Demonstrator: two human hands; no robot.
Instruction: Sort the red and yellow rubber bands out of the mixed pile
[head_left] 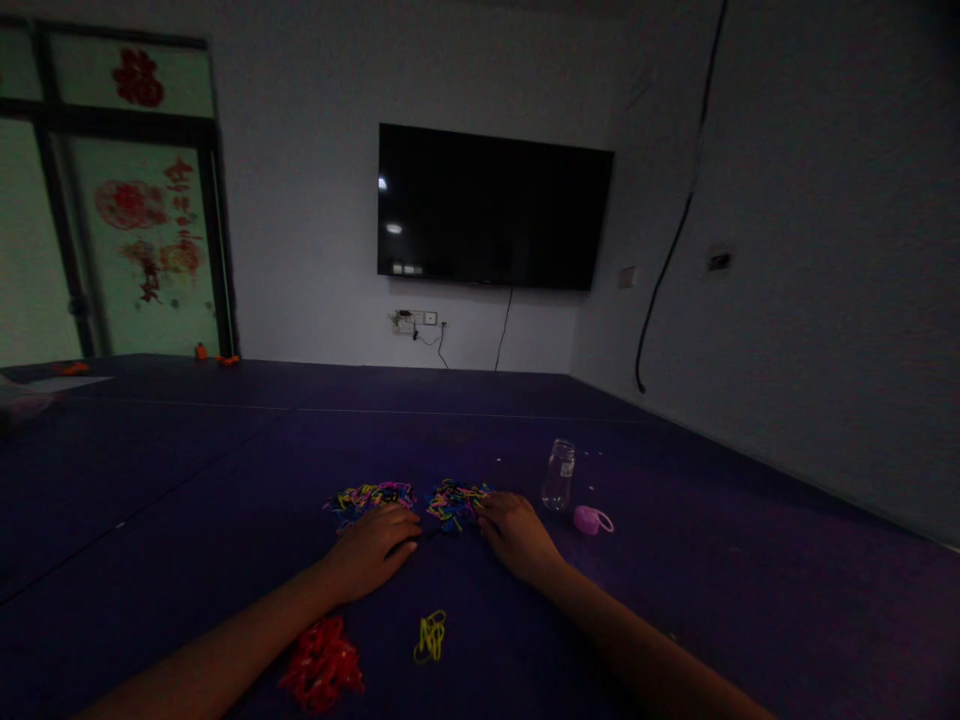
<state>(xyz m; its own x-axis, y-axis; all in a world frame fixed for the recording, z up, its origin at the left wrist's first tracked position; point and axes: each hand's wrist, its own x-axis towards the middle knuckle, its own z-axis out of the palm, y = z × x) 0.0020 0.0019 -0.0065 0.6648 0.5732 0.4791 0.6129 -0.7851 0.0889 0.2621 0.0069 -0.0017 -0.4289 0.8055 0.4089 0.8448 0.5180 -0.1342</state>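
Two heaps of small multicoloured loops, which look like rubber bands, lie side by side on the dark purple surface. My left hand [377,548] rests palm down at the near edge of the left heap [375,495], thumb apart from the fingers. Against the right side of the right heap [454,503] lies my right hand [517,530], its fingers reaching onto the edge. Neither hand shows anything gripped, though the undersides are hidden. Closer to me are a pile of red bands [325,665], partly beside my left forearm, and several yellow bands [430,637].
Right of my right hand stands a clear uncapped bottle [559,475], with a pink looped cap [589,520] beside it. Small white bits lie nearby. A television [491,205] hangs on the far wall. Orange objects [227,360] sit at the far left edge.
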